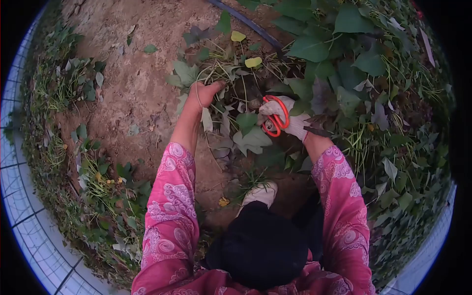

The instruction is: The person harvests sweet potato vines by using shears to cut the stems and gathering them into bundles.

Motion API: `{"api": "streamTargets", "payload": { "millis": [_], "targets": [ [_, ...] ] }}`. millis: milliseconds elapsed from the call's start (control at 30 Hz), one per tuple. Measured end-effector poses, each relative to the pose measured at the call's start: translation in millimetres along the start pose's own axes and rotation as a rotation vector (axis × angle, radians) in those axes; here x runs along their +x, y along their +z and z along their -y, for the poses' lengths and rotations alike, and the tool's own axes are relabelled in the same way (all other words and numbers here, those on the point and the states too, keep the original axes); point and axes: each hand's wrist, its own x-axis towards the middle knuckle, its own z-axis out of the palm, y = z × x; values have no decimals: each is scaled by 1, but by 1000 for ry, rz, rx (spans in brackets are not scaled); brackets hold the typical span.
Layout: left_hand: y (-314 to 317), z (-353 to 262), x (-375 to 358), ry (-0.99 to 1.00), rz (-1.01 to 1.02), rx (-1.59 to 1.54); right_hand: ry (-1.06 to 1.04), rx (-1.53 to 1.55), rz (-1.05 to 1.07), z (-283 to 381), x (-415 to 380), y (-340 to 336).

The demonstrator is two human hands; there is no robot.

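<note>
Bare and partly hidden by stems, my left hand point(206, 94) is closed around some thin green vines point(216, 73) at the edge of the leafy patch. My right hand point(285, 115) wears a white glove and grips scissors with orange-red handles point(277, 117). The blades point up and left into the foliage and are mostly hidden. Broad green leaves point(251, 139) hang just below and between the two hands. Two yellow leaves point(253, 62) lie above them.
Brown soil point(132, 93) stretches across the upper left. A dark hose point(246, 20) runs diagonally at the top. Dense vines point(393, 162) cover the right side, with more plants point(108, 196) at left. A white shoe point(260, 193) is near the bottom middle.
</note>
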Motion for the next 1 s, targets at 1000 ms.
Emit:
{"api": "streamTargets", "payload": {
  "millis": [1000],
  "targets": [
    [21, 6, -27, -196, 178, -320, 52, 404, -174, -147, 17, -98]
  ]
}}
